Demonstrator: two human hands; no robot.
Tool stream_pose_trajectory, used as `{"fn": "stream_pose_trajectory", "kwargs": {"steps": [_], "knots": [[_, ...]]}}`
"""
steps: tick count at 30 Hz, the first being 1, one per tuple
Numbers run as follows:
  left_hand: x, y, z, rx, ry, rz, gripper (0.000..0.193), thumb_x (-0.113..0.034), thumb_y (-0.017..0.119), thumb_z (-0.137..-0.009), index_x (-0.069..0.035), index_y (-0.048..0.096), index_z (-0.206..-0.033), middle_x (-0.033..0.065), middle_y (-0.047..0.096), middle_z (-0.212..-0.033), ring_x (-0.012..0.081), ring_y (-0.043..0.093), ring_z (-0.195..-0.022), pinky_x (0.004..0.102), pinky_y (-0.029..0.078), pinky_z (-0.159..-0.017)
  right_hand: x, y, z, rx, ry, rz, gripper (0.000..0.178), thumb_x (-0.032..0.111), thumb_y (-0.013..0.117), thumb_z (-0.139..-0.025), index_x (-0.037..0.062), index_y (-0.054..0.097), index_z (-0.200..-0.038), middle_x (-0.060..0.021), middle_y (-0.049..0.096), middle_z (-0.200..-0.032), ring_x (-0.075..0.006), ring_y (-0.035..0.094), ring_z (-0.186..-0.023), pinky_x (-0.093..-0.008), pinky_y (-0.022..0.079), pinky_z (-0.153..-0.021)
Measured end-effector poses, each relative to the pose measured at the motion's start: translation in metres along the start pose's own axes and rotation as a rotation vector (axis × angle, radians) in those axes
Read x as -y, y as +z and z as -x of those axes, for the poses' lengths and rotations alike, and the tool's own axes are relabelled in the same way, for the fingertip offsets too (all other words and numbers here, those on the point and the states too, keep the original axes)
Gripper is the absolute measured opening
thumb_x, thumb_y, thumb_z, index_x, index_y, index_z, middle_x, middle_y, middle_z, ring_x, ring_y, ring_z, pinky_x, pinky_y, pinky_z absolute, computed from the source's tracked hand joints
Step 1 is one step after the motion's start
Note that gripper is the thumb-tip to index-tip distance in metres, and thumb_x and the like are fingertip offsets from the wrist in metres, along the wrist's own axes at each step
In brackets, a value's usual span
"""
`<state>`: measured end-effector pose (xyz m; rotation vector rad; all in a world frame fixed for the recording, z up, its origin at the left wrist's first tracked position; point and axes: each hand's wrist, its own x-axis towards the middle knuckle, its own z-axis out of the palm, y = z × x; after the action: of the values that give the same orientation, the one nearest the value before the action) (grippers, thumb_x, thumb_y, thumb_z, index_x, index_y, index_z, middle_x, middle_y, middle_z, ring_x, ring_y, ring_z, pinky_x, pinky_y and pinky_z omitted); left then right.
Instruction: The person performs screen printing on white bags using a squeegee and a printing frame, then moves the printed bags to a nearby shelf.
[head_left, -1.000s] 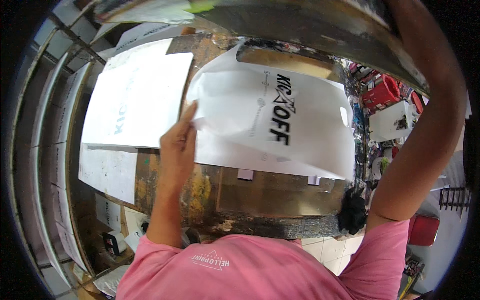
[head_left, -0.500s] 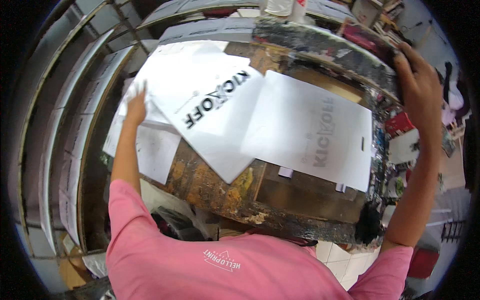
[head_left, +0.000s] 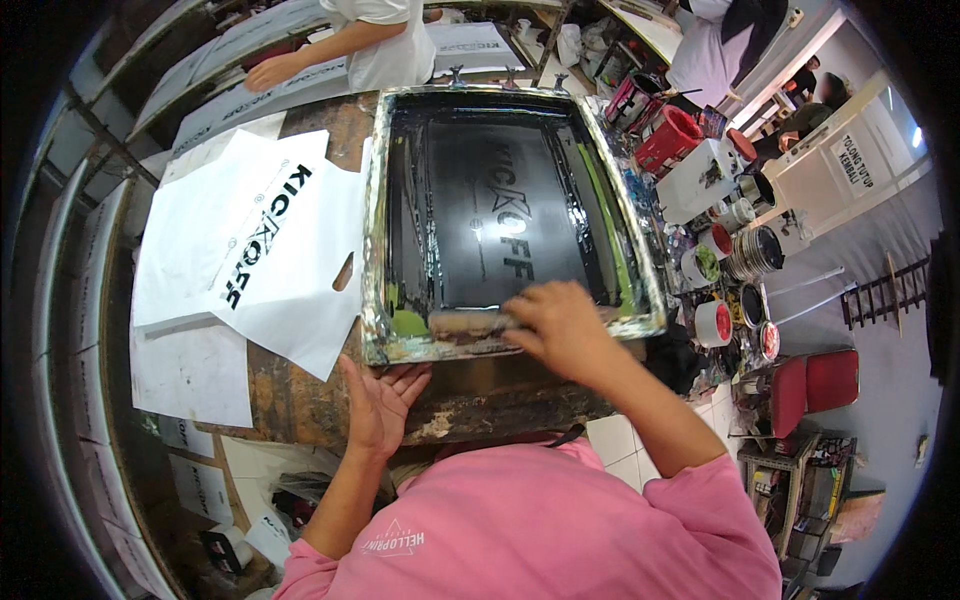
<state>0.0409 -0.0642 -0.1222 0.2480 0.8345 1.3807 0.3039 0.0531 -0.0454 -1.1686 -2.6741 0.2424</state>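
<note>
A screen-printing frame (head_left: 375, 250) lies flat on the stained wooden table, its mesh coated with black ink and a dark lettered design showing through. Inside its near end rests a squeegee (head_left: 465, 322) with a wooden handle. My right hand (head_left: 560, 322) has its fingers closed over the squeegee's right end. My left hand (head_left: 385, 405) is open, palm up and fingers spread, at the frame's near left corner; whether it presses on the rim I cannot tell. To the left lie overlapping white sheets (head_left: 285, 250) printed in black, the top one with a cut-out slot.
Paint tubs (head_left: 712, 322) and a red bucket (head_left: 672, 138) crowd the right side. Left stand racks (head_left: 100, 290) of printed sheets. A co-worker's arm (head_left: 330, 50) reaches over sheets at the back. A red chair (head_left: 815, 390) stands at right.
The screen frame, raised before, is now down over the sheet on the board. My right hand went from its edge to the squeegee; my left hand came from the sheets to the frame's near corner.
</note>
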Motion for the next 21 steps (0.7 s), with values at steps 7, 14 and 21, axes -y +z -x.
{"fn": "stream_pose_trajectory", "kwargs": {"steps": [7, 14, 21], "knots": [[0.028, -0.034, -0.007, -0.116, -0.013, -0.077, 0.097, -0.078, 0.032, -0.093, 0.003, 0.026, -0.147, 0.0258, 0.048, -0.138, 0.0367, 0.052, -0.129, 0.0516, 0.041, -0.114, -0.013, 0.059, -0.010, -0.048, 0.012, -0.021, 0.043, 0.029, 0.078, -0.077, 0.0087, 0.064, -0.112, -0.0092, 0.060, -0.096, -0.0291, 0.059, -0.092, -0.0417, 0.052, -0.074], [0.038, -0.059, 0.004, -0.120, 0.028, -0.019, 0.085, -0.074, 0.041, -0.092, -0.002, 0.039, -0.137, 0.0218, 0.056, -0.130, 0.0391, 0.056, -0.124, 0.0584, 0.042, -0.110, -0.123, 0.078, -0.160, -0.162, 0.002, 0.062, 0.031, 0.037, 0.072, -0.085, 0.0118, 0.061, -0.101, -0.0106, 0.061, -0.098, -0.0321, 0.063, -0.095, -0.0474, 0.054, -0.072], [0.043, -0.096, 0.002, 0.176, 0.073, 0.150, 0.069, -0.075, 0.045, -0.090, -0.015, 0.068, -0.115, 0.0166, 0.062, -0.133, 0.0374, 0.056, -0.128, 0.0631, 0.039, -0.110, -0.232, 0.060, -0.308, -0.109, -0.004, 0.206, 0.047, 0.055, 0.058, -0.092, 0.0116, 0.070, -0.105, -0.0131, 0.071, -0.101, -0.0343, 0.068, -0.099, -0.0486, 0.055, -0.081]]}}
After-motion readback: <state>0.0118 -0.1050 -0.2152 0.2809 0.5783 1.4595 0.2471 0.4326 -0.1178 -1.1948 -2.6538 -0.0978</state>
